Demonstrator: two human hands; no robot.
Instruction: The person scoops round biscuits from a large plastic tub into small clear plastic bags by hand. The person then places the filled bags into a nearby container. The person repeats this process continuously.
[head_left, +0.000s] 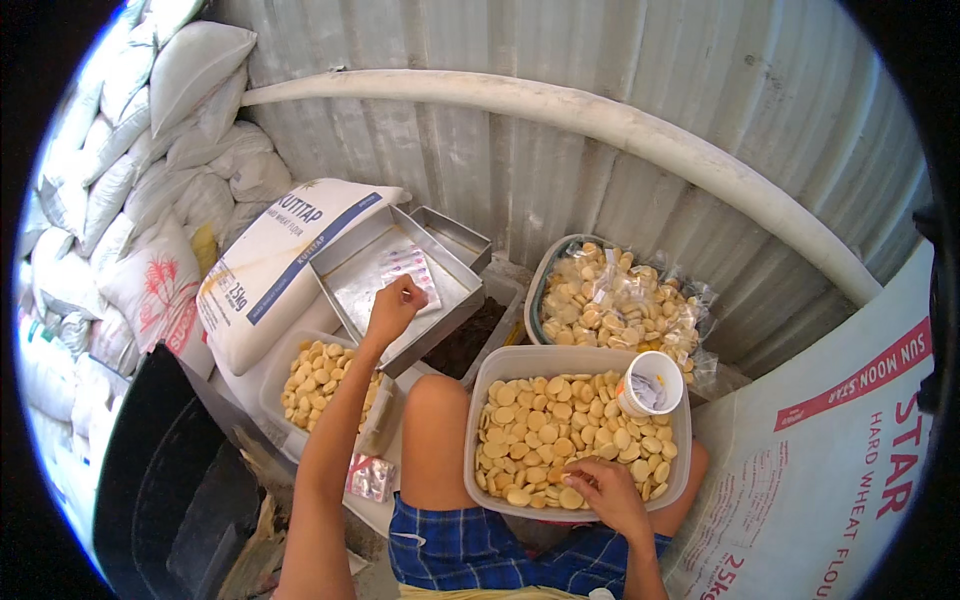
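Observation:
A translucent plastic tub (471, 450) full of small round biscuits (534, 424) rests across my lap. My right hand (609, 491) reaches into its near side, thumb and forefinger pinching a biscuit. At the tub's far right corner, a white cup (660, 397) with paper slips inside leans over the biscuits. Up and to the left, my left hand (396, 306) is over a shallow metal tray (352, 274), its fingers curled beside a stack of printed plastic wrappers (411, 271). Whether those fingers hold a wrapper is too small to tell.
Behind the tub stands a basin (534, 300) heaped with bagged biscuits (622, 300). A second biscuit tub (271, 390) is under my left forearm. Flour sacks (300, 247) flank the left, another sack (810, 465) the right. A corrugated metal wall (525, 150) closes the back.

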